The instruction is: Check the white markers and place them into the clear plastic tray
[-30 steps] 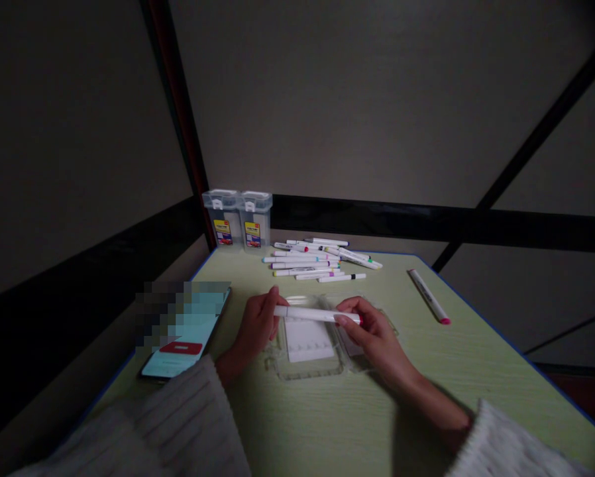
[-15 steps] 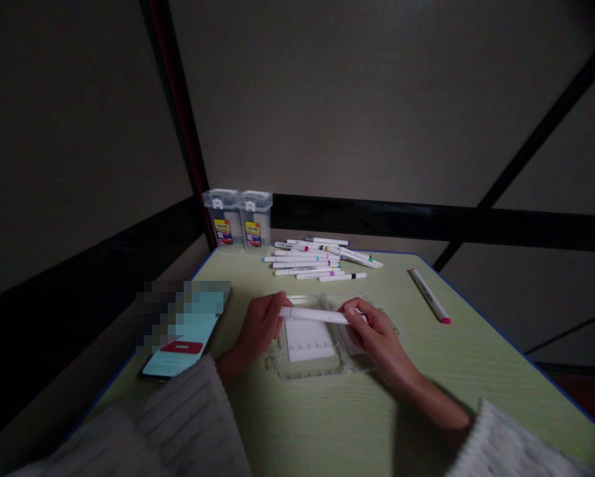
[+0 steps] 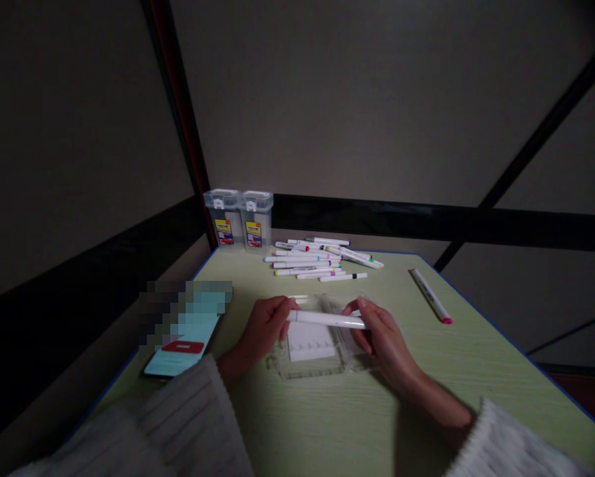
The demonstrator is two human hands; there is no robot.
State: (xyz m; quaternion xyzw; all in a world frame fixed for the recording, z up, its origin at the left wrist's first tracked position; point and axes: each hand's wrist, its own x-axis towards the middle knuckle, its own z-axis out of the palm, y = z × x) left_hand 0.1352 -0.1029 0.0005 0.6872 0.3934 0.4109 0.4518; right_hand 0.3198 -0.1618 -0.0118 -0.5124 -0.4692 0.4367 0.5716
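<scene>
Between my two hands a white marker (image 3: pixel 326 319) lies almost level. My left hand (image 3: pixel 268 324) pinches its left end, and the fingers of my right hand (image 3: pixel 377 329) close round its right end; both tips are covered by fingers. Below the marker, an opened clear plastic case (image 3: pixel 311 375) rests flat on the table, with a white insert (image 3: pixel 309 343) in its left half. My right hand partly covers the case's right half.
Several white markers (image 3: pixel 305 264) with coloured bands lie heaped at the back of the pale green table (image 3: pixel 322 430). Two lidded clear boxes (image 3: pixel 238 218) stand at the back left. A phone (image 3: pixel 191 338) lies left, and a single pink-ended marker (image 3: pixel 431 296) right.
The marker has shifted slightly right and down. My right hand's fingers have changed their hold at its right end, and my left hand has moved a little right.
</scene>
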